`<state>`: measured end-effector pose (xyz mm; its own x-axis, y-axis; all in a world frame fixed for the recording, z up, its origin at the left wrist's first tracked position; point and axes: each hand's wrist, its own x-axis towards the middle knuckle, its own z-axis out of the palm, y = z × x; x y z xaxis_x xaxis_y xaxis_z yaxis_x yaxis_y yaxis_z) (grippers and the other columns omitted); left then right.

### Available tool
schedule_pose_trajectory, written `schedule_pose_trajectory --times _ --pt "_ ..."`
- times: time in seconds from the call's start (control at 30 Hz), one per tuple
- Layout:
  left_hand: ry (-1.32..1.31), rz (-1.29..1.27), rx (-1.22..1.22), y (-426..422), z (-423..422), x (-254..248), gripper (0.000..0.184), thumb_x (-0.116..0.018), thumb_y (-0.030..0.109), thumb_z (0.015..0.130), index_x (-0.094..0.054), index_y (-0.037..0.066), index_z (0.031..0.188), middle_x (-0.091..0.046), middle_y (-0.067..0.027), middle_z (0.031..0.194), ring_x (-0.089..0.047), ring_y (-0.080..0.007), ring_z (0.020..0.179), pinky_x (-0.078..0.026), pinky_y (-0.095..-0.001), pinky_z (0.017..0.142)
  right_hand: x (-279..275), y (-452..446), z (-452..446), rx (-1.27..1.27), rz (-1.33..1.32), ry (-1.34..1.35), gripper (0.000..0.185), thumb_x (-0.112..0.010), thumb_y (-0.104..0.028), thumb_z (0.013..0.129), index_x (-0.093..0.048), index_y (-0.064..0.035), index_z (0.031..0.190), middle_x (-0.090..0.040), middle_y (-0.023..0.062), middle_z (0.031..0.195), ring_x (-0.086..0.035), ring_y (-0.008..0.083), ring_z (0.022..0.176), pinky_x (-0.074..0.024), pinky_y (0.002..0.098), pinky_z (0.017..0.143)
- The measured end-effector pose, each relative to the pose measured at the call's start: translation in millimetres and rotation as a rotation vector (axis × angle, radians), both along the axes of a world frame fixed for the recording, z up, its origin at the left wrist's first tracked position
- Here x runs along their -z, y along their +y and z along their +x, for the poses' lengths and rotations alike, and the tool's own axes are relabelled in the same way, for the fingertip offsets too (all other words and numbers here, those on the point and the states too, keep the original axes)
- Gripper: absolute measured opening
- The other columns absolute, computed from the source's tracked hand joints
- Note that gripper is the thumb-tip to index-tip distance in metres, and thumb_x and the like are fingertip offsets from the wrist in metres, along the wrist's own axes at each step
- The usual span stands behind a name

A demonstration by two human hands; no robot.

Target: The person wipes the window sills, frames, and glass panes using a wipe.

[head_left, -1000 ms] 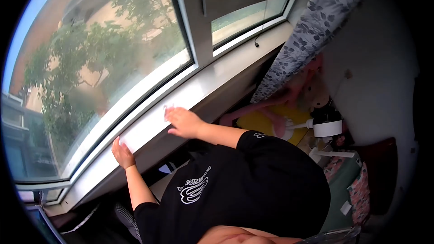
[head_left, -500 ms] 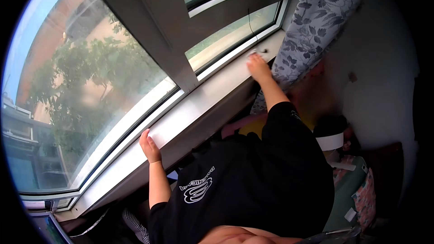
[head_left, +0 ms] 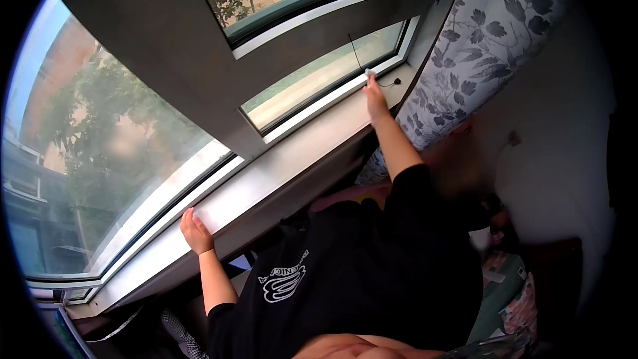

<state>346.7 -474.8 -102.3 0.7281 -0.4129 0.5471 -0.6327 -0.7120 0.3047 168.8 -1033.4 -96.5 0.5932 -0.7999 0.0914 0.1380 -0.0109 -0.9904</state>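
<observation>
My left hand [head_left: 197, 234] rests on the white windowsill [head_left: 266, 173], fingers stretched out and nothing visible in them. Farther right, my right hand [head_left: 375, 98] is closed at the sill's inner edge beside the lower window frame. A small white wad [head_left: 370, 74], tissue or cloth by its look, shows at its fingertips. Just past it, a thin black cord [head_left: 354, 50] runs up in front of the glass. A small dark end piece [head_left: 397, 82] of a cord lies on the sill right of that hand.
A grey floral curtain [head_left: 458, 60] hangs close to my right arm. The large window pane [head_left: 113, 133] is on the left, a wide grey frame post [head_left: 159, 33] beside it. Green and patterned fabric [head_left: 508, 292] lies at lower right.
My right hand has shifted from the sill's surface up against the window frame with the white wad. My left hand has slid left along the sill. The view has turned slightly.
</observation>
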Motion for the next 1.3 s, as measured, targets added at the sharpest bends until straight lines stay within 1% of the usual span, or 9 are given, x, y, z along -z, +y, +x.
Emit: schedule_pose_trajectory --times 0.13,0.27,0.33,0.4,0.53,0.77,0.9,1.2,1.3 --pt "-0.001 0.005 -0.046 6.3 3.8 13.8 0.030 -0.042 0.020 0.093 -0.054 0.004 0.116 -0.056 -0.0156 0.116 -0.049 -0.0331 0.109 -0.038 -0.0409 0.095 -5.1 -67.0 -12.1 0.209 -0.066 0.230 0.067 -0.040 -0.012 0.083 -0.017 -0.0003 0.144 -0.014 0.0130 0.152 -0.014 0.0208 0.140 -0.0144 0.0288 0.110" --pt "0.024 0.059 -0.089 15.3 6.7 26.6 0.031 -0.042 0.021 0.093 -0.055 0.004 0.115 -0.056 -0.0164 0.116 -0.050 -0.0331 0.109 -0.039 -0.0411 0.095 42.6 -148.6 -28.3 0.546 -0.796 0.755 0.064 -0.041 -0.017 0.082 -0.025 -0.0064 0.143 -0.026 0.0174 0.146 -0.028 0.0338 0.133 -0.0258 0.0374 0.108" --pt "0.059 0.077 -0.107 18.6 6.5 31.5 0.031 -0.041 0.021 0.092 -0.055 0.003 0.114 -0.056 -0.0167 0.115 -0.050 -0.0333 0.109 -0.039 -0.0412 0.095 22.3 -126.3 -37.8 0.493 -0.759 0.805 0.058 -0.045 -0.019 0.082 -0.033 -0.0077 0.138 -0.034 0.0132 0.140 -0.035 0.0336 0.127 -0.0311 0.0414 0.104" --pt "0.083 0.074 -0.115 17.4 7.2 34.6 0.032 -0.041 0.022 0.092 -0.056 0.003 0.113 -0.056 -0.0171 0.115 -0.050 -0.0336 0.109 -0.038 -0.0411 0.095 20.1 -112.3 -47.4 0.523 -1.019 1.057 0.054 -0.051 -0.018 0.082 -0.040 -0.0090 0.134 -0.038 0.0108 0.137 -0.040 0.0312 0.121 -0.0351 0.0415 0.100" --pt "0.102 0.100 -0.113 23.2 16.1 41.8 0.033 -0.040 0.021 0.092 -0.057 0.001 0.112 -0.057 -0.0177 0.114 -0.050 -0.0338 0.109 -0.038 -0.0408 0.096 28.5 -104.5 -52.3 0.456 -1.322 1.019 0.046 -0.057 -0.020 0.081 -0.050 -0.0119 0.126 -0.045 -0.0013 0.129 -0.046 0.0244 0.109 -0.0394 0.0389 0.094" --pt "0.160 0.118 -0.148 27.1 18.4 44.6 0.034 -0.039 0.021 0.091 -0.057 0.001 0.112 -0.056 -0.0177 0.116 -0.050 -0.0336 0.109 -0.037 -0.0412 0.097 27.0 -123.4 -18.1 0.308 -1.043 1.212 0.025 -0.053 -0.018 0.081 -0.059 -0.0122 0.104 -0.054 0.0060 0.115 -0.053 0.0245 0.102 -0.0410 0.0382 0.088" --pt "0.174 0.133 -0.169 25.5 15.8 40.2 0.035 -0.039 0.021 0.091 -0.057 0.000 0.112 -0.057 -0.0177 0.115 -0.050 -0.0337 0.109 -0.038 -0.0412 0.096 19.1 -117.1 -11.9 0.356 -1.360 1.496 0.024 -0.047 -0.016 0.086 -0.054 -0.0105 0.108 -0.058 0.0069 0.113 -0.057 0.0229 0.098 -0.0408 0.0346 0.082" --pt "0.170 0.140 -0.167 28.2 22.9 45.0 0.034 -0.040 0.022 0.091 -0.057 0.000 0.111 -0.058 -0.0171 0.112 -0.052 -0.0329 0.106 -0.039 -0.0406 0.095 17.8 -130.3 -10.5 0.234 -1.263 1.547 0.019 -0.041 -0.016 0.090 -0.050 -0.0127 0.105 -0.067 0.0069 0.090 -0.065 0.0230 0.076 -0.0448 0.0354 0.071" --pt "0.178 0.121 -0.178 26.8 19.7 44.8 0.034 -0.040 0.022 0.092 -0.057 0.000 0.111 -0.058 -0.0168 0.112 -0.052 -0.0327 0.106 -0.039 -0.0403 0.095 11.5 -127.1 -15.3 0.248 -1.144 1.511 0.020 -0.038 -0.015 0.091 -0.052 -0.0123 0.106 -0.067 0.0097 0.095 -0.066 0.0253 0.081 -0.0472 0.0393 0.070"
